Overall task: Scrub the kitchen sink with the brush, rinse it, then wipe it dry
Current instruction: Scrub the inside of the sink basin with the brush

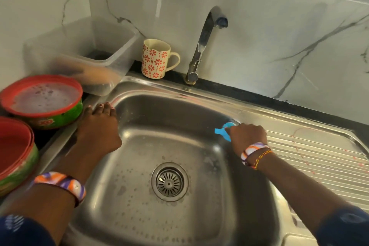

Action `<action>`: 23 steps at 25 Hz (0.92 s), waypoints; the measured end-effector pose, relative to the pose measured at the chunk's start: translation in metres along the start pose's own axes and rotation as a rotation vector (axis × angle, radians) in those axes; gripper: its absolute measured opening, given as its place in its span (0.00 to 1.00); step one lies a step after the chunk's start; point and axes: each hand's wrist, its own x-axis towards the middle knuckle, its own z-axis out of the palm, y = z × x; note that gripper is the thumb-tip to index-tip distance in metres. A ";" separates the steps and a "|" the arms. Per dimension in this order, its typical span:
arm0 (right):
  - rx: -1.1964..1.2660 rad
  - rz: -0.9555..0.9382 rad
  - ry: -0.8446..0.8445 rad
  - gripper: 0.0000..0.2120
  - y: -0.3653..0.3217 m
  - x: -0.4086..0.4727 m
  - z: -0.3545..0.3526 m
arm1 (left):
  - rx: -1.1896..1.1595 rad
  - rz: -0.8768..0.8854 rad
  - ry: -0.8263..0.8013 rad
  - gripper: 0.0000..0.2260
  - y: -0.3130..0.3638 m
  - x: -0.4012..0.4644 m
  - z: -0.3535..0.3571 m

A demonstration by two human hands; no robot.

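Note:
The steel sink [143, 126] fills the middle of the view, wet and dotted with droplets, with a round drain [169, 181] in its floor. My right hand [246, 138] grips a blue brush [224, 131] against the basin's upper right corner; most of the brush is hidden under the fingers. On the sink's left rim rests my left hand [99, 124], fingers straight and spread over the edge. The tap [205, 42] stands behind the basin with no water running.
A flowered mug [154, 59] sits behind the sink, left of the tap. A clear plastic tub [83, 50] and two red-rimmed bowls [43, 99] crowd the left counter. The ribbed drainboard [315, 156] extends to the right. A marble wall backs everything.

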 end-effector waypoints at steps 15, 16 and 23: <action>0.020 -0.219 -0.162 0.17 -0.037 0.006 0.032 | -0.020 0.020 -0.047 0.36 -0.003 0.000 -0.004; 0.034 -0.214 -0.081 0.18 -0.034 0.013 0.026 | -0.021 0.023 -0.042 0.36 -0.003 0.000 -0.004; 0.016 -0.372 -0.012 0.21 -0.058 0.021 0.014 | -0.050 0.020 -0.054 0.36 -0.003 -0.001 -0.004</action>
